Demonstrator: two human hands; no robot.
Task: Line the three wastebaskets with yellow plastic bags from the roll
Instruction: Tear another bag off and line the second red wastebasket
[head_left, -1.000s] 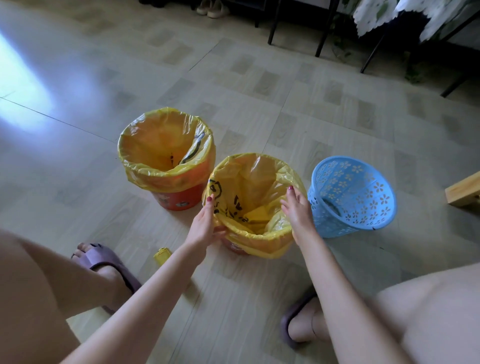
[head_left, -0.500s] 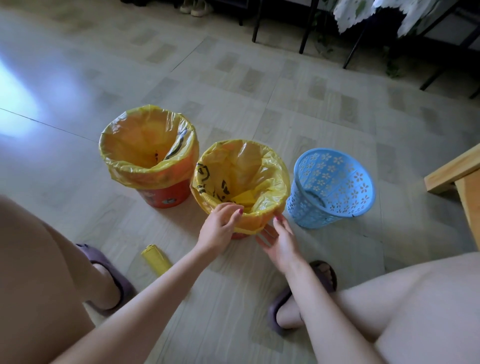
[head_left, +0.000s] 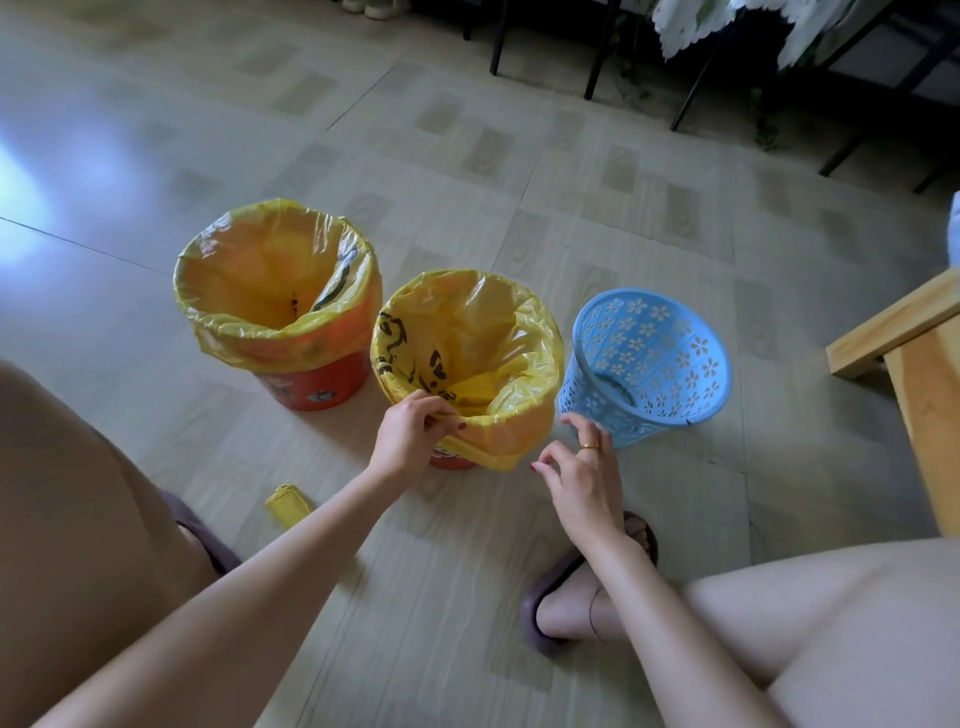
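Observation:
Three wastebaskets stand in a row on the floor. The left orange basket (head_left: 317, 382) wears a yellow bag (head_left: 275, 291) folded over its rim. The middle basket (head_left: 452, 460) also carries a yellow bag (head_left: 493, 332) with black print. The blue perforated basket (head_left: 649, 364) on the right has no bag and tilts. My left hand (head_left: 410, 436) pinches the middle bag's near rim. My right hand (head_left: 582, 478) hovers beside that basket, fingers apart, holding nothing. The yellow bag roll (head_left: 288, 504) lies on the floor near my left foot.
A wooden bench or stool (head_left: 909, 364) stands at the right edge. Dark table and chair legs (head_left: 597, 52) line the far side under a white cloth. My slippered feet (head_left: 587, 597) rest close to the baskets. Open tiled floor stretches left and behind.
My left hand has moved from the basket's left side to the near rim and taken the bag edge. My right hand has drawn back off the rim toward me.

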